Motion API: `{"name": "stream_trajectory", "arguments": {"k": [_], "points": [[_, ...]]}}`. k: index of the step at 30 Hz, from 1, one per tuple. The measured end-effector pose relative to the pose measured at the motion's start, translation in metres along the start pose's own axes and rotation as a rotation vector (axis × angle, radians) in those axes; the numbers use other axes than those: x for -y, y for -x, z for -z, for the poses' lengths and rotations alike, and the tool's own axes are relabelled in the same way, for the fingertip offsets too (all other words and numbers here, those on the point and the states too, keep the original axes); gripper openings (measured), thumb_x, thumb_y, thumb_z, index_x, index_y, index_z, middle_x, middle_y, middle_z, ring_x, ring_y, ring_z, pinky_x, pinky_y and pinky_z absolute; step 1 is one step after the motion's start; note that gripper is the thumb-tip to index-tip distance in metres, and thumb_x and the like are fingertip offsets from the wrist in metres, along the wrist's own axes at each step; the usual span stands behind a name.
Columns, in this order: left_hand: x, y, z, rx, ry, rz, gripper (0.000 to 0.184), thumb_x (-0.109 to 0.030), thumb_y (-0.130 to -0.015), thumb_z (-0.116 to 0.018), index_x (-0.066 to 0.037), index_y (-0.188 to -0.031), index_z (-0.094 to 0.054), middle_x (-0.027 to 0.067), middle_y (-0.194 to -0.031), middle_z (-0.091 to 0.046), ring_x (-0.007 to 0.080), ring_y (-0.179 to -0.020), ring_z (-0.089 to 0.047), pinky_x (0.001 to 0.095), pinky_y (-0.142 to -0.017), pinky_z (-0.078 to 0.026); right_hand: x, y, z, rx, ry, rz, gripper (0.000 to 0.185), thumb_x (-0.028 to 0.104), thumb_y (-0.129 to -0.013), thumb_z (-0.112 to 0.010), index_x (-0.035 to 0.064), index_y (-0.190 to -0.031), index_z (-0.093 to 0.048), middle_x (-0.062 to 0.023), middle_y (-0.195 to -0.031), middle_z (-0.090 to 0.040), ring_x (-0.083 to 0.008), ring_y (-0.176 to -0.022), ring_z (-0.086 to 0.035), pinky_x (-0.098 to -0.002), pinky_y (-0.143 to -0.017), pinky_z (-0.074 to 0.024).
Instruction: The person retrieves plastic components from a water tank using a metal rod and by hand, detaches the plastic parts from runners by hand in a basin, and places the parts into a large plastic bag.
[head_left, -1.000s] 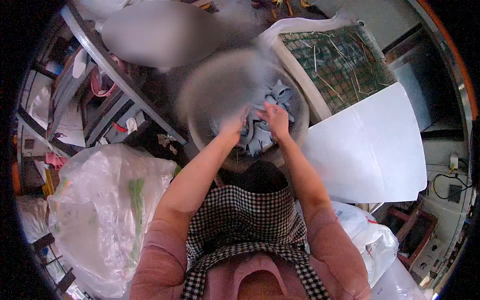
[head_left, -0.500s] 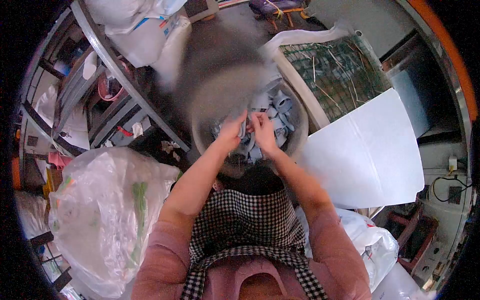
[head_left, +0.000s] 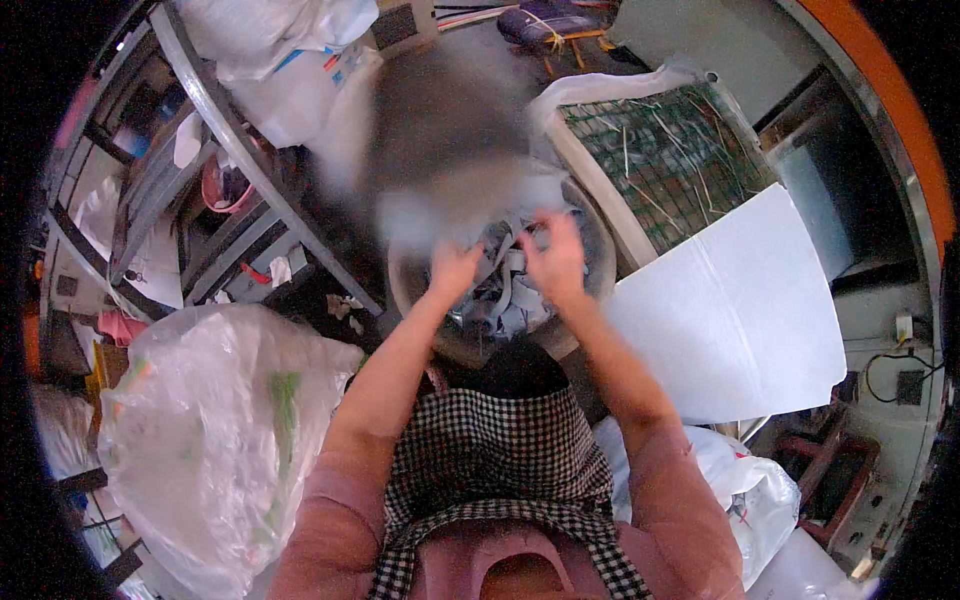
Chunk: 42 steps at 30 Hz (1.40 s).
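Note:
A round tub (head_left: 598, 240) stands in front of me, its far side hidden by a blur. Grey-white strips or scraps (head_left: 505, 290) lie in it. Over the left part of the scraps is my left hand (head_left: 457, 268), its fingers closed at the end of a strip; what they pinch is too small to make out. My right hand (head_left: 555, 258) is over the right part, smeared by motion, with thumb and fingers near a pale strip.
A netted frame (head_left: 590, 185) and a white sheet (head_left: 740, 310) are at the right. At the left are a large plastic bag (head_left: 210, 430) and a metal rack (head_left: 250, 160). White bags (head_left: 740, 480) lie at the lower right.
My hands were close together half a second ago and are now further apart, the right one moved to the right. The view has shifted slightly.

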<state>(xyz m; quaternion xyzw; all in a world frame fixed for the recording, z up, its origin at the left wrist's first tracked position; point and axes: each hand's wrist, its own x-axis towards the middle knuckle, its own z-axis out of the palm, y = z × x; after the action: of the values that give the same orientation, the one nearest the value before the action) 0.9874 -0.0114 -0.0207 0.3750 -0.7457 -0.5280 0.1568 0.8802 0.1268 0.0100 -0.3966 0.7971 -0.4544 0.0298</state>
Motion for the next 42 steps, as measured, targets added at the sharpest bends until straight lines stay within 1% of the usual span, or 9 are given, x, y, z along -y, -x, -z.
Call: {"name": "stream_trajectory", "arguments": {"k": [1,2,7,9,12,29,34,36,42], "points": [[-0.003,0.001,0.003,0.010,-0.192,-0.075,0.058,-0.014,-0.064,-0.070,-0.001,-0.113,-0.043,0.0172,-0.106,-0.055,0.0345,-0.095,-0.053,0.0388,-0.082,-0.042,0.002,-0.008,0.014,-0.328,0.296,0.250,0.059,0.034,-0.069,-0.067,-0.0002,-0.111,-0.046,-0.0176,-0.098,-0.050,-0.0315,-0.096,-0.047,-0.0403,-0.083,-0.0366],[-0.005,0.005,0.004,-0.016,-0.371,-0.149,0.056,-0.012,-0.064,-0.068,-0.001,-0.113,-0.043,0.0189,-0.106,-0.054,0.0357,-0.095,-0.053,0.0392,-0.081,-0.042,0.001,-0.014,0.024,-0.331,0.300,0.243,0.059,0.034,-0.069,-0.067,-0.0002,-0.111,-0.046,-0.0176,-0.098,-0.050,-0.0315,-0.096,-0.047,-0.0403,-0.083,-0.0366],[-0.016,0.019,0.000,-0.044,-0.700,-0.450,0.055,-0.012,-0.066,-0.065,-0.001,-0.115,-0.042,0.0186,-0.104,-0.052,0.0363,-0.094,-0.051,0.0424,-0.079,-0.041,-0.017,-0.025,0.033,0.216,0.463,-0.047,0.070,0.038,-0.057,-0.074,-0.0004,-0.107,-0.044,-0.0157,-0.101,-0.051,-0.0310,-0.102,-0.044,-0.0392,-0.085,-0.0340],[-0.019,0.024,0.000,-0.081,-0.802,-0.607,0.057,-0.011,-0.065,-0.065,-0.003,-0.116,-0.041,0.0176,-0.101,-0.052,0.0354,-0.093,-0.050,0.0428,-0.079,-0.040,-0.019,-0.022,0.026,0.185,0.405,-0.119,0.071,0.040,-0.054,-0.075,0.0017,-0.106,-0.045,-0.0146,-0.102,-0.051,-0.0297,-0.103,-0.043,-0.0401,-0.087,-0.0323],[-0.020,0.029,-0.003,-0.136,-0.751,-0.635,0.058,-0.009,-0.065,-0.065,-0.004,-0.117,-0.041,0.0173,-0.101,-0.050,0.0356,-0.094,-0.049,0.0434,-0.080,-0.039,-0.019,-0.014,0.020,-0.071,0.422,-0.005,0.072,0.041,-0.053,-0.076,0.0047,-0.108,-0.047,-0.0129,-0.102,-0.053,-0.0285,-0.104,-0.043,-0.0419,-0.089,-0.0302],[0.002,0.032,-0.028,0.009,-0.908,-0.569,0.055,-0.005,-0.066,-0.061,-0.003,-0.117,-0.041,0.0170,-0.103,-0.051,0.0330,-0.091,-0.052,0.0397,-0.078,-0.041,-0.064,0.002,0.011,0.251,0.312,-0.475,0.086,0.039,-0.039,-0.078,0.0029,-0.114,-0.053,-0.0219,-0.111,-0.052,-0.0329,-0.107,-0.047,-0.0450,-0.091,-0.0348],[0.002,0.035,-0.032,0.077,-1.013,-0.609,0.045,-0.007,-0.073,-0.051,-0.003,-0.117,-0.041,0.0157,-0.101,-0.052,0.0312,-0.093,-0.052,0.0391,-0.082,-0.040,-0.070,0.011,0.007,0.257,0.333,-0.501,0.088,0.039,-0.040,-0.079,0.0023,-0.115,-0.052,-0.0215,-0.109,-0.054,-0.0323,-0.106,-0.050,-0.0475,-0.090,-0.0360],[0.003,0.035,-0.035,-0.148,-0.993,-0.852,0.025,-0.011,-0.075,-0.047,-0.005,-0.099,-0.051,0.0089,-0.078,-0.054,0.0258,-0.075,-0.055,0.0369,-0.065,-0.044,-0.074,0.015,0.004,0.229,0.338,-0.505,0.086,0.039,-0.040,-0.079,0.0019,-0.113,-0.052,-0.0218,-0.107,-0.055,-0.0325,-0.105,-0.050,-0.0480,-0.089,-0.0366],[0.001,0.041,-0.038,-0.130,-0.994,-0.899,0.028,-0.013,-0.075,-0.048,-0.005,-0.102,-0.051,0.0092,-0.083,-0.055,0.0247,-0.079,-0.055,0.0380,-0.072,-0.042,-0.076,0.019,-0.011,0.201,0.197,-0.657,0.077,0.038,-0.053,-0.073,0.0062,-0.118,-0.047,-0.0192,-0.110,-0.051,-0.0365,-0.109,-0.042,-0.0528,-0.090,-0.0315]]}}
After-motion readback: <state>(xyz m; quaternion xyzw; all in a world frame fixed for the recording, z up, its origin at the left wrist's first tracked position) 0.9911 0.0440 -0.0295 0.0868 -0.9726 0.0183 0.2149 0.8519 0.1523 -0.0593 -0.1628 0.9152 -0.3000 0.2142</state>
